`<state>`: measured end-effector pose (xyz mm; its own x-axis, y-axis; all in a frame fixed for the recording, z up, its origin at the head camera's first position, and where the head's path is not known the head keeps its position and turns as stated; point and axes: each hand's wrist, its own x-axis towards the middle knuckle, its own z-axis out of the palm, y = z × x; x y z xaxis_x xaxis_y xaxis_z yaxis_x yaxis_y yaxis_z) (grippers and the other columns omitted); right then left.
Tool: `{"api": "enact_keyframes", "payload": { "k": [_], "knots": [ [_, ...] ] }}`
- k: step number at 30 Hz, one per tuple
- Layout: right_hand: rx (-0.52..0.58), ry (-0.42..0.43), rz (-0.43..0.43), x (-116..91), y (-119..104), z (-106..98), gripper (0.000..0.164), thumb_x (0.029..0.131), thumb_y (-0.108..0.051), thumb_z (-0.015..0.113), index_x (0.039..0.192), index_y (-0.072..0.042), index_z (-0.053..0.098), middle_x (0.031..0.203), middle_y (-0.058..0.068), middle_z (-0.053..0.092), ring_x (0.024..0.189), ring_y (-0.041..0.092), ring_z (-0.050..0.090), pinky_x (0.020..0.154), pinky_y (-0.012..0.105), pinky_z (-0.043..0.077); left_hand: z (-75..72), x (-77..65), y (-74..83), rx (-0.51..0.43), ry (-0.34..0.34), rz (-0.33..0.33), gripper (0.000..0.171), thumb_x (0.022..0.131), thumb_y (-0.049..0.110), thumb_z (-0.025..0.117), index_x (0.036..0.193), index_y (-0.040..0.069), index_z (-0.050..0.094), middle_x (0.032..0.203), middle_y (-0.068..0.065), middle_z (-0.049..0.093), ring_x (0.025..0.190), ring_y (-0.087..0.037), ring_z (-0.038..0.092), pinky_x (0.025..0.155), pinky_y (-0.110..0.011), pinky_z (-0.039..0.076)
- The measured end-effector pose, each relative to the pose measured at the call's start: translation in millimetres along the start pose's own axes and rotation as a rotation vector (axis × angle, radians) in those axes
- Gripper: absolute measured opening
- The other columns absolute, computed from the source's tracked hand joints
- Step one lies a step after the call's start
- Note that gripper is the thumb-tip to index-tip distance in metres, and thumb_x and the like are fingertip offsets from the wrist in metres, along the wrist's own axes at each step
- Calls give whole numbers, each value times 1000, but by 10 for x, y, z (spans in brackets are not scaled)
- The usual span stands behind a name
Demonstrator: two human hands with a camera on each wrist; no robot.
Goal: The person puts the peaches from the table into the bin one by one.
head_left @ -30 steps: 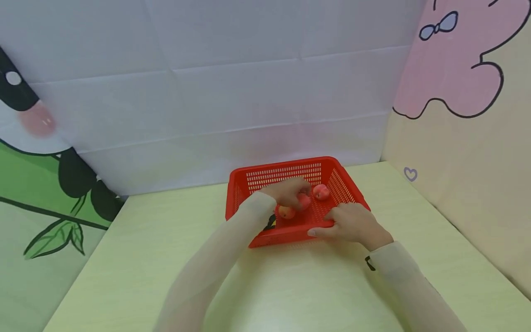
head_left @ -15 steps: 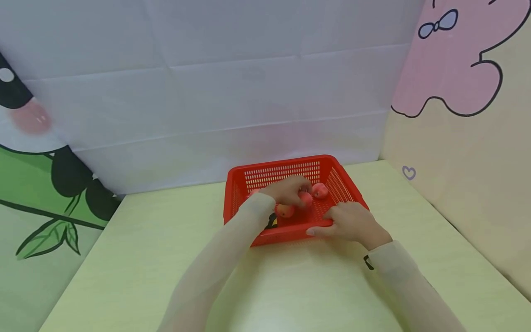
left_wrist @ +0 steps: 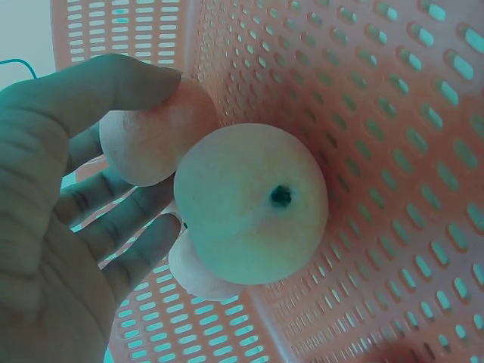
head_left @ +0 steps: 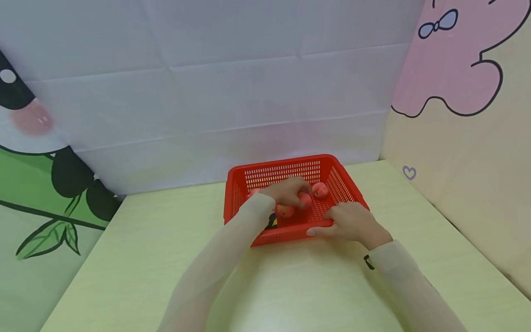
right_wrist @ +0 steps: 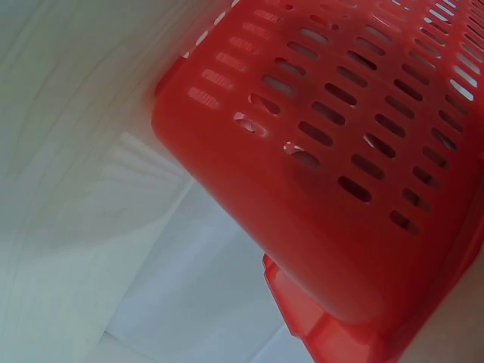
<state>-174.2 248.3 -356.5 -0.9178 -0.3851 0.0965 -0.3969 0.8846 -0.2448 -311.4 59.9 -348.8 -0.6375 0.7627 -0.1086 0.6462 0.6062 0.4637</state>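
A red plastic basket (head_left: 280, 236) with slotted walls stands on the table. Inside it, my left hand (head_left: 286, 190) holds a round pinkish-red fruit (head_left: 304, 199). The left wrist view shows the thumb over that fruit (left_wrist: 155, 151), fingers behind it. Close by lies an orange-yellow fruit (head_left: 285, 211); a larger-looking fruit (left_wrist: 242, 204) with a dark dimple overlaps the held one in the left wrist view. My right hand (head_left: 352, 221) grips the basket's front right rim, thumb outside, other fingers over the inner side.
Another pinkish-red fruit (head_left: 320, 190) lies in the basket's right half. One more fruit (head_left: 254, 192) shows partly behind the left wrist. A black-and-yellow item (head_left: 272, 220) is by the front wall, partly covered by the left sleeve. A cloth-like backdrop (head_left: 232, 92) rises behind the basket.
Both hands keep nearly the same place, the left on the fruit and the right on the rim. The view has shifted slightly, and the fruit at the left has come into sight.
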Motion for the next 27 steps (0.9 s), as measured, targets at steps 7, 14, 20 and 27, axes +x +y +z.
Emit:
{"api": "enact_keyframes", "payload": {
  "k": [7, 14, 20, 27],
  "knots": [
    [-5, -2, 4, 2, -4, -1, 66, 68, -89, 43, 50, -25, 46, 48, -11, 26, 50, 5, 28, 49, 26, 26, 11, -11, -18, 16, 1, -10, 37, 82, 19, 76, 117, 13, 67, 106, 8, 55, 99, -13, 49, 85, -28, 47],
    [-6, 10, -3, 0, 1, -1, 66, 68, -89, 43, 50, -25, 45, 48, -12, 26, 49, 4, 27, 49, 26, 26, 13, -29, -10, 22, 7, -20, 36, 82, 21, 75, 117, 15, 67, 106, 9, 55, 99, -13, 49, 83, -28, 48],
    [-7, 15, -4, -5, 4, 7, 67, 68, -89, 43, 49, -25, 44, 48, -12, 24, 49, 4, 25, 48, 26, 23, 15, -28, -18, 50, 43, -11, 42, 80, 23, 77, 119, 16, 64, 100, 8, 59, 93, -14, 52, 77, -28, 50],
    [-14, 9, -4, -8, -10, -3, 66, 68, -89, 43, 50, -26, 47, 48, -12, 26, 49, 4, 27, 48, 26, 26, 32, -17, -35, 71, 82, -4, 37, 77, 27, 78, 111, 20, 64, 94, 8, 58, 89, -13, 53, 74, -29, 50]
  ]
}}
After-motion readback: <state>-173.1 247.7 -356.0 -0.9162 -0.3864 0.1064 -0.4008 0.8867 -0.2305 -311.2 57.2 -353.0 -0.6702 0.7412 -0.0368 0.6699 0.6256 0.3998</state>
